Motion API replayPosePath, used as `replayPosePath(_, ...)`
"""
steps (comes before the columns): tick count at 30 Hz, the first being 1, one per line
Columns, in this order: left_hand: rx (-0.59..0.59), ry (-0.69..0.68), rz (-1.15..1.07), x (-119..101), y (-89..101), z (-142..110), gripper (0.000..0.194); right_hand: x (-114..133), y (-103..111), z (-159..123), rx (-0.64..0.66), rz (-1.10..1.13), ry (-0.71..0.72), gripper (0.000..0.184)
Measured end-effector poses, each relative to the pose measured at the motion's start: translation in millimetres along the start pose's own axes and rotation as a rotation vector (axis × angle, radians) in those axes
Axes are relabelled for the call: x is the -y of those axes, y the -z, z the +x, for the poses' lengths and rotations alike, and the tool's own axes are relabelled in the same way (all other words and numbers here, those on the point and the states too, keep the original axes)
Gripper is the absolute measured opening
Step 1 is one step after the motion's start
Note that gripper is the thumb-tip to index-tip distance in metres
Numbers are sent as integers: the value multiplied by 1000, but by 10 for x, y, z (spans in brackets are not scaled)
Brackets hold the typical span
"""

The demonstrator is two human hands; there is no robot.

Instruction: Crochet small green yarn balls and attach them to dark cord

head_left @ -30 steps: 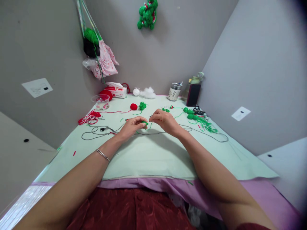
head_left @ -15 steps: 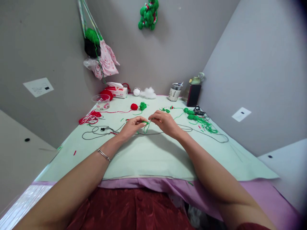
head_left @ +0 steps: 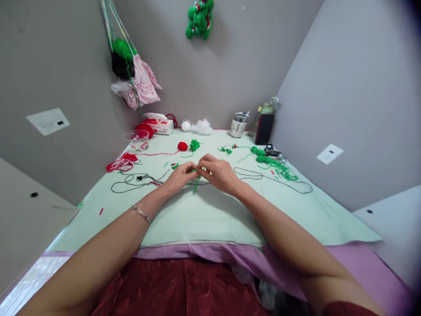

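My left hand [head_left: 180, 179], a metal bangle [head_left: 142, 214] on its wrist, pinches a small piece of green yarn work [head_left: 196, 176] over the middle of the table. A loose green strand dangles below the fingertips. My right hand [head_left: 219, 174] is closed, its fingertips meeting those of the left at the yarn. What lies inside the right fingers is hidden. Just beyond the left fingers rests a small green, red and white piece [head_left: 174, 166]. A dark cord [head_left: 126, 189] runs across the table behind and below both hands.
Farther back on the pale table cover [head_left: 204, 219] are a red yarn ball [head_left: 182, 146], green yarn [head_left: 194, 145], white stuffing [head_left: 202, 127] and a tissue box [head_left: 162, 126]. Red yarn [head_left: 121, 163] lies left. Green balls with strands [head_left: 279, 169], scissors [head_left: 269, 148] and a phone [head_left: 265, 129] are right.
My right hand has moved left, so its fingertips now meet the left hand's. The green loop between them has become a hanging strand. The view has shifted slightly.
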State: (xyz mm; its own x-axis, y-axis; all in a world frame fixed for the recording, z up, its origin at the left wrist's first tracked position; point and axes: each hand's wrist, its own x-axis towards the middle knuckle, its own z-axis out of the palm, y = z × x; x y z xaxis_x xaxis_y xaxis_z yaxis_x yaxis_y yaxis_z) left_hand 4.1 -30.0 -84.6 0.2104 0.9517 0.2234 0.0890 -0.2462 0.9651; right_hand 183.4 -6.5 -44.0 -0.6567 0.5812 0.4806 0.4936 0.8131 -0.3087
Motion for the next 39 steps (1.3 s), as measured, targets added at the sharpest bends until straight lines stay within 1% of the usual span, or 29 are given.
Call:
replayPosePath(1, -7, 11, 14, 4, 1, 1, 22, 30, 6, 7, -70, 77, -8, 14)
replayPosePath(3, -37, 51, 47, 6, 5, 4, 20, 87, 21, 27, -202, 328, -56, 12)
replayPosePath(4, -51, 72, 60, 5, 8, 4, 20, 103, 29, 40, -222, 487, -102, 13)
replayPosePath(5, -60, 88, 65, 4, 12, 5, 20, 107, 38, 52, -203, 650, -158, 14)
replayPosePath(7, -58, 97, 54, 1, 19, 6, 20, 70, 60, 77, -88, 930, -272, 18)
replayPosePath(8, -55, 92, 47, 2, 23, 7, 19, 30, 78, 88, -34, 1029, -319, 20)
replayPosePath(9, -53, 88, 40, 5, 26, 9, 19, -20, 102, 99, -14, 1100, -354, 21)
replayPosePath(10, -53, 90, 29, 10, 28, 11, 18, -76, 135, 109, -36, 1148, -378, 22)
replayPosePath(11, -55, 101, 11, 15, 29, 13, 18, -134, 177, 118, -91, 1181, -391, 24)
replayPosePath(14, -59, 175, -52, 22, 26, 18, 21, -282, 334, 141, -349, 1226, -383, 27)
replayPosePath(16, -49, 210, -58, 8, 22, 17, 21, -345, 425, 150, -485, 1223, -373, 28)
replayPosePath(18, -24, 204, -42, -18, 24, 13, 19, -386, 477, 156, -556, 1215, -371, 29)
replayPosePath(21, 19, 179, -53, -57, 36, 7, 19, -445, 491, 161, -621, 1206, -383, 29)
replayPosePath(23, 35, 159, -82, -71, 43, 4, 21, -501, 494, 155, -642, 1191, -411, 29)
replayPosePath(25, 35, 144, -122, -76, 42, 0, 24, -562, 506, 138, -600, 1147, -437, 27)
replayPosePath(26, 28, 143, -138, -77, 39, -3, 26, -589, 513, 126, -552, 1109, -440, 25)
replayPosePath(28, 14, 153, -150, -81, 31, -9, 29, -617, 518, 99, -414, 993, -420, 23)
replayPosePath(31, 2, 159, -135, -92, 26, -17, 31, -590, 481, 65, -193, 747, -325, 20)
replayPosePath(33, -1, 157, -141, -98, 30, -20, 32, -544, 427, 51, -91, 592, -236, 19)
replayPosePath(35, 5, 152, -164, -101, 33, -20, 32, -503, 366, 43, -26, 490, -170, 18)
replayPosePath(39, 15, 142, -182, -103, 30, -23, 30, -478, 283, 34, 47, 372, -112, 17)
